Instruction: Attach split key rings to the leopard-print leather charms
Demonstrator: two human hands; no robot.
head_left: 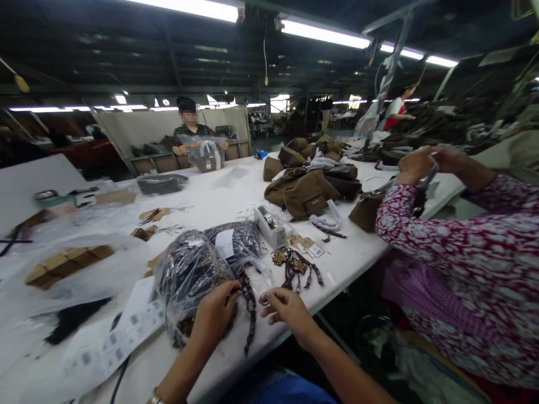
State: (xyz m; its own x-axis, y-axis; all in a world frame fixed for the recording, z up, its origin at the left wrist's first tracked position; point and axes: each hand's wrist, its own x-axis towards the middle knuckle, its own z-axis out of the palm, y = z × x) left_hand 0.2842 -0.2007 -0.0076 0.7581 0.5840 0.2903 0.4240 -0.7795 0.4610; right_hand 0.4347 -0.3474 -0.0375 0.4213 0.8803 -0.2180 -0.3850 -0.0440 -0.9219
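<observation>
My left hand (217,311) is closed in a pinch at the right edge of a clear plastic bag (185,269) with a dark, patterned bag inside. Touching or just beside its fingertips, a dark braided strap (250,314) hangs down over the white tabletop; what the pinch holds is hidden. To the right of the strap, my right hand (288,311) has its thumb and fingers curled together, perhaps around a small ring too tiny to be sure of. Beyond it lie several leopard-print charms (297,264) with braided ties, and paper tags (309,247).
A tape dispenser (269,227) stands behind another wrapped bag (236,238). Brown bags (307,191) are heaped farther back. Printed label sheets (118,342) lie at left. A co-worker in a patterned sleeve (425,224) works close on the right; another person (191,132) stands across the table.
</observation>
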